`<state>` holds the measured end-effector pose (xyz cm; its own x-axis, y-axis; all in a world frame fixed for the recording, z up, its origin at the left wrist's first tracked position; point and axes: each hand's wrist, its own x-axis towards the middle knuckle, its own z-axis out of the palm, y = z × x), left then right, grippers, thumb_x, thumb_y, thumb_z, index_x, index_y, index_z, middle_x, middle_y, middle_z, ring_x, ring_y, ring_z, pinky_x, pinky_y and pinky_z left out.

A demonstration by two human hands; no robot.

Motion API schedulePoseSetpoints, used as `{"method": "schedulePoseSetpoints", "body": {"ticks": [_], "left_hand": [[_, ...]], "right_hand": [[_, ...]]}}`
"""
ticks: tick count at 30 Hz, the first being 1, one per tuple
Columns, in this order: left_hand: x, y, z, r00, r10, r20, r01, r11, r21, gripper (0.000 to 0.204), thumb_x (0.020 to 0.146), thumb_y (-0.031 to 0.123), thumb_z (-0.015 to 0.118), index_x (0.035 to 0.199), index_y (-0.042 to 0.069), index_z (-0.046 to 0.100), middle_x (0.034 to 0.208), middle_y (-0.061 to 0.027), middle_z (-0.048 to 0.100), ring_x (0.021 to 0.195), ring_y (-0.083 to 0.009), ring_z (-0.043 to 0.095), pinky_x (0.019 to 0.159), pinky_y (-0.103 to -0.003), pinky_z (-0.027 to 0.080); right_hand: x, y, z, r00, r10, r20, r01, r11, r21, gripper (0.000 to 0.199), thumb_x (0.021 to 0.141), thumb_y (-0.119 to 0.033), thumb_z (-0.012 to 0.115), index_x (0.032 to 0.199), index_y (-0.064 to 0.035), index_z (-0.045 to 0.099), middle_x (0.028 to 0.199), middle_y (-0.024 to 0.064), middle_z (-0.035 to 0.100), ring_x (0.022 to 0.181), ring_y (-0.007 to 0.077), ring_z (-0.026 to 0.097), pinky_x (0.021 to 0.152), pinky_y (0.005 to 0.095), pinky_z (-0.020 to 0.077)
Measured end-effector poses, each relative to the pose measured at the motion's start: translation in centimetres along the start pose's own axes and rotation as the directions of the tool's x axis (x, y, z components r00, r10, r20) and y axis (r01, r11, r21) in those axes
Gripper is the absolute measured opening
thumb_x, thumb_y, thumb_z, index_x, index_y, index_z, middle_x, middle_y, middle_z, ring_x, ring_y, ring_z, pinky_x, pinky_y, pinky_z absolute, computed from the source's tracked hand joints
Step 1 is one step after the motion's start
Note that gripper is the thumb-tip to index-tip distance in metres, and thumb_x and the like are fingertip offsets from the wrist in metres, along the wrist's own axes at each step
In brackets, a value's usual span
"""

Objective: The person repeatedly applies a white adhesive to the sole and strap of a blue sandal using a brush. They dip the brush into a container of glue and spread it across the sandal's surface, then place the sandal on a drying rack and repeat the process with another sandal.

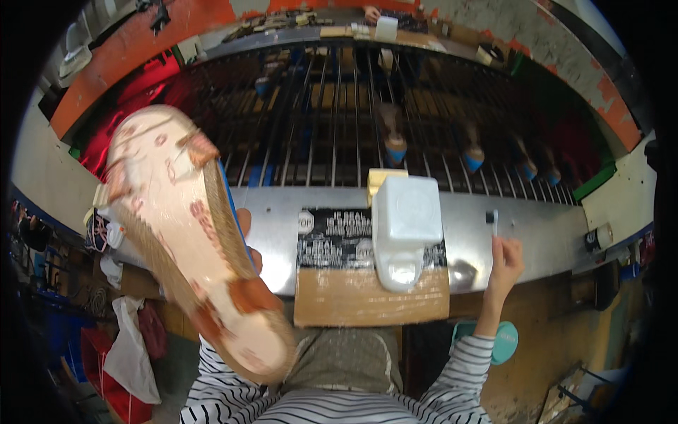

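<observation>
A sandal-like shoe (185, 212) fills the left of the view, its pale sole turned up toward me. Reddish-brown strap ends and dark marks show on that underside, and a strip of blue shows along its right edge. My left hand (244, 222) grips it from behind, with only some fingertips showing past the edge. At the right, my right hand (506, 266) is closed round a small brush (493, 219) with a dark head, like a toothbrush, held above the metal ledge. A white plastic container (406, 219) with a spout-like front stands between the hands.
Beneath the container lies a cardboard piece (371, 297) with black printed tape. Yellowish blocks (381, 181) stand behind it. Beyond the metal ledge (339, 195), a rod rack carries several blue-tipped shoes (395, 150). A jar (599, 237) lies at the far right. Across the rack is another person's hand (371, 13).
</observation>
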<state>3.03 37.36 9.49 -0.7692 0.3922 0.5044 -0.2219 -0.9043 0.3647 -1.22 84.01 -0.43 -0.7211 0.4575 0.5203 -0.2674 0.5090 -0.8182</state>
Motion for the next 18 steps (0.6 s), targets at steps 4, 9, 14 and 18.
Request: {"method": "schedulePoseSetpoints", "body": {"ticks": [4,9,14,18], "left_hand": [[2.0,-0.3,-4.5,0.939,-0.002,-0.343,-0.008,1.0,-0.027,0.074,0.096,0.049,0.054,0.144,-0.004,0.033,0.131,-0.0212,0.043,0.099,-0.0319,0.058,0.061,-0.036,0.053],[6.2,0.0,-11.6,0.634,-0.484,-0.603,0.059,0.808,-0.587,0.043,0.09,0.033,0.062,0.117,0.001,0.051,0.106,-0.0122,0.046,0.069,-0.0158,0.053,0.047,-0.026,0.039],[14.2,0.0,-21.6,0.512,-0.544,-0.665,-0.033,0.761,-0.648,0.049,0.089,0.028,0.064,0.123,-0.002,0.046,0.113,-0.0164,0.048,0.072,-0.0176,0.057,0.05,-0.026,0.043],[19.0,0.1,-28.0,0.358,-0.402,-0.843,-0.222,0.84,-0.495,0.045,0.095,0.023,0.058,0.128,-0.004,0.042,0.125,-0.0232,0.048,0.081,-0.0203,0.06,0.06,-0.028,0.056]], "right_hand": [[-1.7,3.7,0.7,0.974,0.103,-0.202,-0.128,0.985,-0.112,0.009,0.088,-0.008,0.074,0.09,0.0004,0.072,0.087,0.0011,0.048,0.079,0.0125,0.047,0.067,0.026,0.0399],[-2.5,4.4,2.1,0.973,0.058,-0.224,-0.112,0.966,-0.235,0.01,0.088,-0.008,0.074,0.092,0.0008,0.073,0.094,0.003,0.046,0.078,0.0131,0.048,0.057,0.0246,0.0439],[-2.4,3.8,2.1,0.97,0.087,-0.225,-0.152,0.946,-0.287,0.011,0.088,-0.009,0.073,0.093,0.0008,0.074,0.09,0.0032,0.045,0.077,0.0128,0.049,0.056,0.0248,0.0443],[-2.3,3.5,2.2,0.973,0.084,-0.215,-0.146,0.945,-0.294,0.011,0.088,-0.009,0.074,0.093,0.0003,0.075,0.089,0.0031,0.045,0.075,0.0126,0.048,0.055,0.0244,0.0436]]}}
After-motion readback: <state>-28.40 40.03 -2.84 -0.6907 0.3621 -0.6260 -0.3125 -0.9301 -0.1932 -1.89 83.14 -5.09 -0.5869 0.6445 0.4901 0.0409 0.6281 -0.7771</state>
